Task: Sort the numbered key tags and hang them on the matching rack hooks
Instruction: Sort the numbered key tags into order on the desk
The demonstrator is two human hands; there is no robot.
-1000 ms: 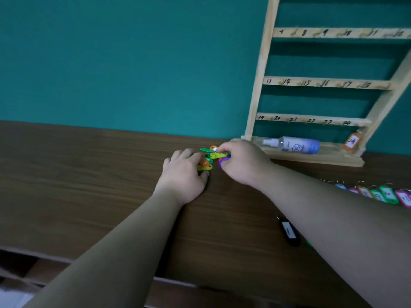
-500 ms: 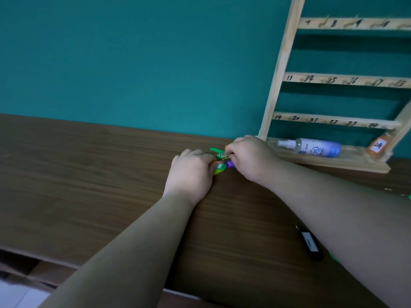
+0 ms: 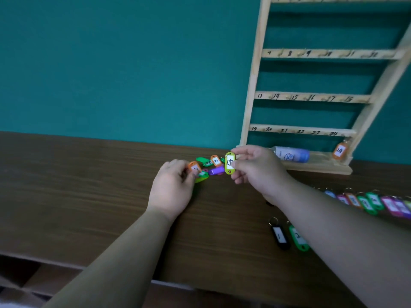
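Note:
My right hand (image 3: pixel 258 168) pinches a yellow-green key tag (image 3: pixel 229 162) upright, its label facing me, just above the table. My left hand (image 3: pixel 172 188) pinches an orange tag (image 3: pixel 194 167) at the left edge of a small pile of tags (image 3: pixel 211 168) in green, orange and purple. The wooden rack (image 3: pixel 311 97) with numbered rails stands against the wall at the right. One orange tag marked 24 (image 3: pixel 339 150) hangs at its lower right. A black tag (image 3: pixel 279 235) and a green tag (image 3: pixel 298 237) lie near my right forearm.
A row of coloured tags (image 3: pixel 375 202) lies on the brown table (image 3: pixel 89 185) at the far right, partly behind my right arm. A white and blue bottle (image 3: pixel 291 154) lies on the rack's base. The table's front edge runs across the bottom.
My right hand has lifted the yellow-green tag out of the pile and turned its label toward me. My left hand now pinches an orange tag. The view has tilted, showing more of the table at the right.

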